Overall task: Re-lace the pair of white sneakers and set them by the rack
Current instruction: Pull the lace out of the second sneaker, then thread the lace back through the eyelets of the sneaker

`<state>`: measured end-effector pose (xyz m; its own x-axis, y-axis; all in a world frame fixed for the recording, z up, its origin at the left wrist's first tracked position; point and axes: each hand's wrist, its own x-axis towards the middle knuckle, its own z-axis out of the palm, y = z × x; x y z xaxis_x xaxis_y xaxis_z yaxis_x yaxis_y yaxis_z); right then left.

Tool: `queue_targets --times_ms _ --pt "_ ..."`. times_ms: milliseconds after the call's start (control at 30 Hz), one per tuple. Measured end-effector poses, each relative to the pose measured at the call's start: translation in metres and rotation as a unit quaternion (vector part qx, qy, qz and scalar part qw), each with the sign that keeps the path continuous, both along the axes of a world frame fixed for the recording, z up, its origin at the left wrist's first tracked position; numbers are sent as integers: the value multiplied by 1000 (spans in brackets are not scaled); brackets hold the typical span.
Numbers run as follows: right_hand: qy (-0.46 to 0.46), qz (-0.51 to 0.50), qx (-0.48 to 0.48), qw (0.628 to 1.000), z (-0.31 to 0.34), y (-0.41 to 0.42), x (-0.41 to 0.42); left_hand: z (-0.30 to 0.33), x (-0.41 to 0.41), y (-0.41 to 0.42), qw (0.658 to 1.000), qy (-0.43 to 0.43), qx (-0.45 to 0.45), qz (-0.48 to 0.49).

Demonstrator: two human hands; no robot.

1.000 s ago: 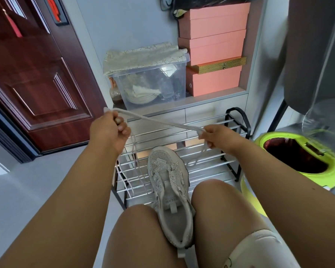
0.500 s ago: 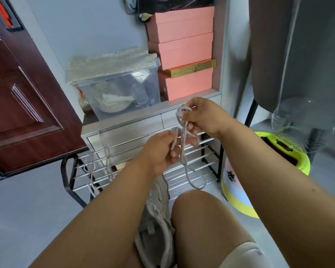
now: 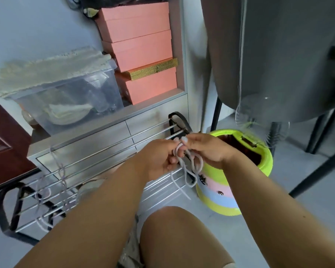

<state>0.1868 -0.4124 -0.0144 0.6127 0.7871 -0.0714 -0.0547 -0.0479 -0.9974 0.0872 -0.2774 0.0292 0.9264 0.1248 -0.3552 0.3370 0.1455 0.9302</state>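
Observation:
A white shoelace (image 3: 190,169) hangs folded in loops between my two hands, above the right end of the metal shoe rack (image 3: 97,161). My left hand (image 3: 159,159) grips the bundled lace from the left, and my right hand (image 3: 203,147) pinches its top from the right. Both hands touch each other at the lace. A white sneaker (image 3: 132,246) lies between my knees, mostly hidden by my left forearm. Another lace (image 3: 61,176) dangles over the rack's rails on the left.
A green, pink and blue striped bin (image 3: 240,171) stands right of the rack. Behind the rack a low cabinet carries a clear plastic box (image 3: 66,101) and stacked orange boxes (image 3: 141,53). A grey chair (image 3: 278,55) stands at the right. A brown door (image 3: 0,144) is at the left.
My hands came together from a wide stretch and gathered the lace into loops. They then shifted lower and to the right, toward the striped bin, as my view turned right.

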Motion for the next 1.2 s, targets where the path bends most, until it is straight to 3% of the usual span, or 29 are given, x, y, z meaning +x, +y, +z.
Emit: queue_targets --times_ms 167,300,433,600,667,767,900,1033,1200 --pt "13 -138 35 990 -6 -34 24 -10 47 -28 1000 10 -17 17" --pt "-47 -260 38 964 4 -57 48 -2 88 -60 998 -22 -47 26" --pt "-142 -410 31 900 21 -71 72 8 115 -80 995 -49 -84 19" --pt "-242 -518 -21 820 15 -77 97 -17 119 -71 999 -28 -38 23" --pt "-272 -506 -122 809 0 -77 101 -27 114 -67 999 -8 -24 24" --pt "-231 -410 -292 833 -35 -76 104 -38 104 -61 999 27 7 39" --pt "-189 -325 -418 827 -60 -75 85 -43 88 -51 996 67 36 55" --pt "-214 -312 -430 820 -55 -61 67 -35 69 -36 992 85 39 86" --pt "-238 -260 -401 846 -31 -13 35 -19 35 -13 987 70 59 129"
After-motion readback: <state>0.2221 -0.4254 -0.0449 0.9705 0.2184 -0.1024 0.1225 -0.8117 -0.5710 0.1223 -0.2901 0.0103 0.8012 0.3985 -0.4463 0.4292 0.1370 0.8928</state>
